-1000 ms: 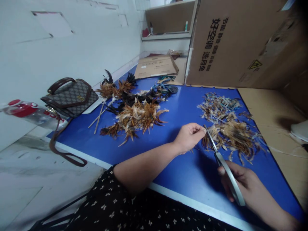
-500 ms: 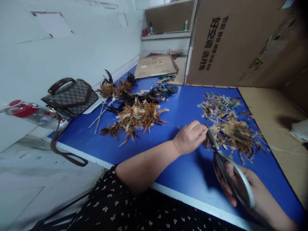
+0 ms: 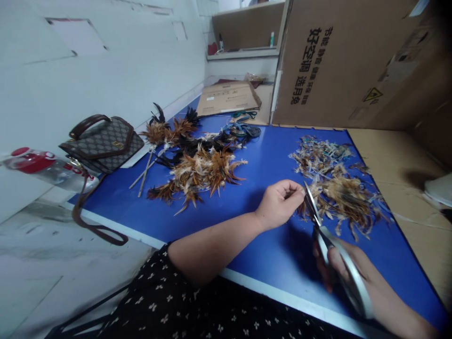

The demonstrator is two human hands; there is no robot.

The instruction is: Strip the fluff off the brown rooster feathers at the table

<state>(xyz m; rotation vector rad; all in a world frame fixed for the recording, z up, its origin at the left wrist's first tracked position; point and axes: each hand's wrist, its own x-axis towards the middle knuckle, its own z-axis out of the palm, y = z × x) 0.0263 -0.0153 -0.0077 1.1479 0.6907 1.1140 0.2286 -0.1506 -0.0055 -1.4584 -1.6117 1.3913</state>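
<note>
We work at a smooth blue surface (image 3: 268,160) set against a pale wall, with a large printed cardboard box (image 3: 353,61) standing at its far edge and a flat carton (image 3: 229,96) beyond. Our left hand (image 3: 278,203) pinches a small feather piece we cannot make out, its fingers (image 3: 294,192) curled tight just beside the scissor tips. Our right hand (image 3: 348,270) grips the metal scissors (image 3: 330,245), fingers wrapped round the long silvery handles, blades pointing up into the pile of trimmed feather scraps (image 3: 335,188), wispy brown and pale. Whole feathers (image 3: 197,165), rust and black, lie well apart to the left, near a patterned handbag (image 3: 102,141) and a plastic bottle (image 3: 45,167).
</note>
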